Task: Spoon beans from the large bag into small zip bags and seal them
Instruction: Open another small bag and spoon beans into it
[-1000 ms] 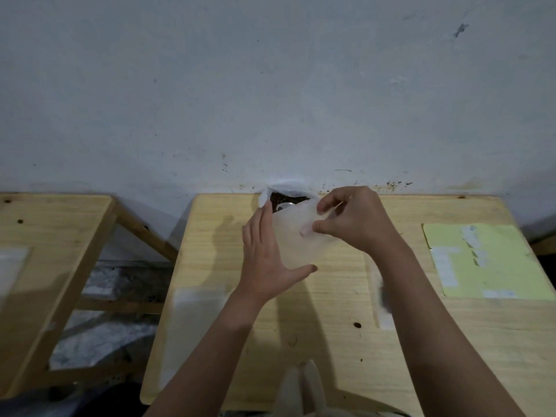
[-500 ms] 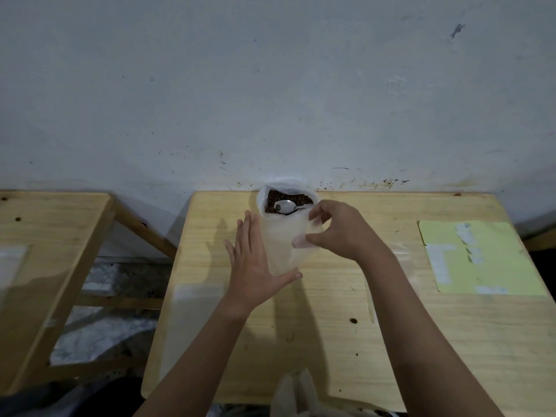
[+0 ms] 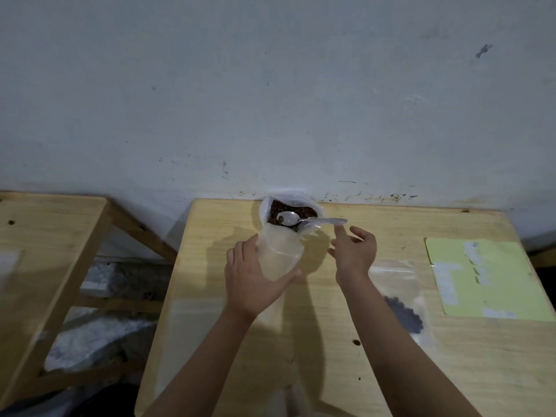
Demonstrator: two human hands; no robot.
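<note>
The large clear bag (image 3: 267, 209) of dark beans (image 3: 305, 210) stands at the table's far edge against the wall. A metal spoon (image 3: 304, 219) lies across its mouth, bowl on the beans, handle pointing right. My left hand (image 3: 252, 281) grips an empty small zip bag (image 3: 278, 254) upright just in front of the large bag. My right hand (image 3: 355, 251) hovers to the right with its fingers spread, the index fingertip just under the spoon handle's end, holding nothing.
A small zip bag holding beans (image 3: 403, 308) lies flat on the wooden table (image 3: 331, 356) right of my right forearm. A yellow-green sheet (image 3: 481, 278) lies at the right. Flat clear bags (image 3: 192, 332) lie at the left. A second wooden table (image 3: 45, 251) stands left across a gap.
My right hand let go of the small bag's rim and moved right and up toward the spoon handle. My left hand still holds the bag, now lower in front of the large bag.
</note>
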